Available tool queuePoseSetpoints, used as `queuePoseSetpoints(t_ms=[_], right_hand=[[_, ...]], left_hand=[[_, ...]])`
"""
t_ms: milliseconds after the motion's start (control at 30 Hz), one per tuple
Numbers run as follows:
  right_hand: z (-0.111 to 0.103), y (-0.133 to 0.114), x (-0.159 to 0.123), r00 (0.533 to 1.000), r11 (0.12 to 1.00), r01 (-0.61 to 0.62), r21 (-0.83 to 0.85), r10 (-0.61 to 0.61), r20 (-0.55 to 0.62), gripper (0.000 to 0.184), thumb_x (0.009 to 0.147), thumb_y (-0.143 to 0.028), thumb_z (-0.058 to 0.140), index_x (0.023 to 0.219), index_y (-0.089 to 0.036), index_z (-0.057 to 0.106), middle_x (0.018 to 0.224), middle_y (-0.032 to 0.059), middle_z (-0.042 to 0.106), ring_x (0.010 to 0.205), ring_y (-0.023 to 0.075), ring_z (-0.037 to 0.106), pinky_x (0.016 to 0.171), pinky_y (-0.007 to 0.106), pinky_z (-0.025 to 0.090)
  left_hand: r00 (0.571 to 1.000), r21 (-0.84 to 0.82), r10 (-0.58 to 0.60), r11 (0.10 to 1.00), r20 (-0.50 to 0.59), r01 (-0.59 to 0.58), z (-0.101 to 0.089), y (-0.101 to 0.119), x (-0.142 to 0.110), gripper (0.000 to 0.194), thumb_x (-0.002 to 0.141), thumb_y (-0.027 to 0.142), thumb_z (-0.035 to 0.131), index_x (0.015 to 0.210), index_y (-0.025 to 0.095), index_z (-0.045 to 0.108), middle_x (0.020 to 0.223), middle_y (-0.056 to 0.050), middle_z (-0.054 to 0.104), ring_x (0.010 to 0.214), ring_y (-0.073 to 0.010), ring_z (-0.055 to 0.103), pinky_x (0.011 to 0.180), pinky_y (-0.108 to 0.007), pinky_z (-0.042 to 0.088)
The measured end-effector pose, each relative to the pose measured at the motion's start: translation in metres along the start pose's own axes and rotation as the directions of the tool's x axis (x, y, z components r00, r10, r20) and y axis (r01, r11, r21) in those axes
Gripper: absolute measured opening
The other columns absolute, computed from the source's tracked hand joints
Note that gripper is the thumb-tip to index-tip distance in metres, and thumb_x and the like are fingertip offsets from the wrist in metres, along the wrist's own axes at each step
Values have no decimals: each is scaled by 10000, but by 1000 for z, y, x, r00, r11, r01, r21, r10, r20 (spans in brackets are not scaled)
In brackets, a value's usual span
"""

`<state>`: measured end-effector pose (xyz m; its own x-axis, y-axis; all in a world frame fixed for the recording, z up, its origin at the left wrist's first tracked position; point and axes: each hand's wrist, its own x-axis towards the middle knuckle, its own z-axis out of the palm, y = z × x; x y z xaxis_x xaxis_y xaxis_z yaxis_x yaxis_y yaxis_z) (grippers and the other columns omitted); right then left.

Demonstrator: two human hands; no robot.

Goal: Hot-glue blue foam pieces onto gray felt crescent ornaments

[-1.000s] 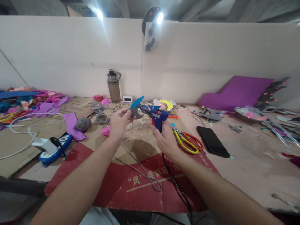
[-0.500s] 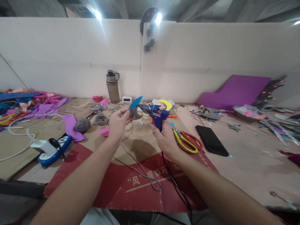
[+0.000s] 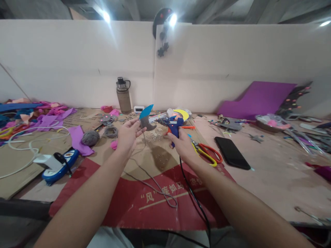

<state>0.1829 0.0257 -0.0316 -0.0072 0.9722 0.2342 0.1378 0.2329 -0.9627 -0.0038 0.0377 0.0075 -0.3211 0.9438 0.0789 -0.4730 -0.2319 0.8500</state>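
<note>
Between the fingertips of my left hand (image 3: 130,134) is a curved felt piece (image 3: 147,124), grey in its lower part with a blue upper part (image 3: 146,112). Grey yarn (image 3: 155,184) trails down from that hand over the red cardboard. My right hand (image 3: 182,143) is wrapped around the handle of a blue glue gun (image 3: 174,124), whose nozzle points left toward the felt piece, with a gap between them. A black cord (image 3: 190,186) runs down from the gun. Scissors (image 3: 209,155) with red and yellow handles lie just right of my right hand.
A black phone (image 3: 232,152) lies right of the scissors. At left are a blue power strip (image 3: 62,167) with white cables and a grey yarn ball (image 3: 90,137). A water bottle (image 3: 123,96) stands by the back wall. Purple felt (image 3: 258,100) leans at right.
The glue gun's nozzle has drawn back from the felt piece, and a gap shows between them. The felt piece has moved slightly left, uncovering more of its grey part.
</note>
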Motion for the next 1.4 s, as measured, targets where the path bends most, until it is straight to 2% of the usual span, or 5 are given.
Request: queuePoseSetpoints(t_ms=[200,433,667,1000,1400], right_hand=[[-15,11,25,957,893,-240,-380,282,59,110,836,-259,557,754,-193,527,576,17,582,492,155,560,510,278,433],[-23,-11,16,986,805,28,-593,-121,-117,151,806,-262,578,699,-202,489,956,162,635,1048,299,567,948,446,403],[59,-43,6,984,923,23,385,-88,152,325,752,-326,638,970,-245,412,914,9,630,821,152,637,851,342,495],[57,-35,15,983,962,185,201,-183,-25,120,752,-299,617,814,-206,573,715,-36,521,640,111,442,583,248,376],[48,-28,22,958,952,271,138,-254,-130,163,809,-343,580,755,-189,575,704,-22,556,642,120,451,658,271,378]], left_hand=[[996,46,86,995,18,-86,-6,-5,7,108,719,150,717,807,126,660,728,-19,676,632,-99,645,779,-337,601],[941,212,317,918,118,-336,-7,-6,5,201,742,292,708,883,149,705,805,-38,726,713,-139,682,755,-306,572],[824,499,505,661,258,-561,-5,2,-9,159,790,241,646,903,180,739,875,-33,744,794,-149,688,787,-262,532],[989,98,126,986,75,-133,-3,-5,3,97,718,159,709,807,141,676,753,-22,690,665,-119,661,765,-350,603],[995,49,-21,999,99,16,4,0,-8,40,745,97,686,759,131,668,779,-43,708,666,-127,676,812,-408,603]])
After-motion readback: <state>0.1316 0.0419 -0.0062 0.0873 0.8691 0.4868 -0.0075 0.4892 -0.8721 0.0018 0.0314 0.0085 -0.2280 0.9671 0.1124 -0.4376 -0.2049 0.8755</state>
